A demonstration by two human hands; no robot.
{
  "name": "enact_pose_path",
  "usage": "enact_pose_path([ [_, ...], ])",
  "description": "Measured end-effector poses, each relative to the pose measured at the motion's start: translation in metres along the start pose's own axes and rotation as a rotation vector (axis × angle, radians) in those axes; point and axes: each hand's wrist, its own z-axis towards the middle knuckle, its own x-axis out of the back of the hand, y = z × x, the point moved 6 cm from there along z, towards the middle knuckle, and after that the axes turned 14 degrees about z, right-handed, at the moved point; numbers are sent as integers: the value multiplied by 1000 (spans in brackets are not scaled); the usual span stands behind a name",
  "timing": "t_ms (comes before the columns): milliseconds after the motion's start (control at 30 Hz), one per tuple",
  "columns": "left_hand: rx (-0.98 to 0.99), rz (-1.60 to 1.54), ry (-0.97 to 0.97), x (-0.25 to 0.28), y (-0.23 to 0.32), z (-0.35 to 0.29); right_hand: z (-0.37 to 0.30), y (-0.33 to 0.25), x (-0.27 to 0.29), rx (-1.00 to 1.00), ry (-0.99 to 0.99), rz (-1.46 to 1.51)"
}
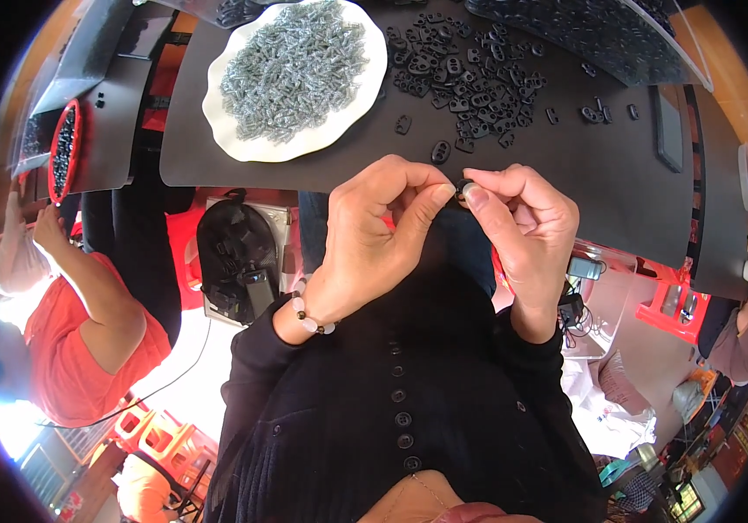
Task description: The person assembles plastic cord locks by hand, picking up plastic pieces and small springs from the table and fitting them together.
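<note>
My left hand [382,222] and my right hand [526,227] meet at the table's near edge, each in a thumb-and-finger pinch. Between the fingertips is a small black plastic piece [461,186], mostly covered by the fingers; both hands appear to grip it. Just beyond them lies an oval black piece with holes [441,152]. A loose heap of similar black holed pieces [487,83], which look like cord-lock parts, spreads over the dark table [600,166]. Left of the heap, a white wavy-rimmed plate [226,144] carries a pile of small silvery coils [295,70], likely springs.
A clear bin of black parts [592,35] stands at the far right, near a dark phone [668,131]. At left, a co-worker in a red shirt [104,331] reaches toward a red tray [75,148]. A black bag [236,244] sits below the table's edge.
</note>
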Motion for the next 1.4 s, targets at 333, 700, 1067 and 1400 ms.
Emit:
enact_pose_path([
  [333, -98, 133, 35, 1, 8, -2, -4, -5, -5, 42, -10, -159],
  [700, 170, -112, -69, -1, -6, -9, -5, 1, -4, -29, 9, 105],
  [1067, 125, -193, 3, -4, -14, -11, -6, 5, -4, -30, -10, 97],
  [1400, -4, 26, 89, 0, -3, -9, -7, 5, -3, -3, -20, 8],
])
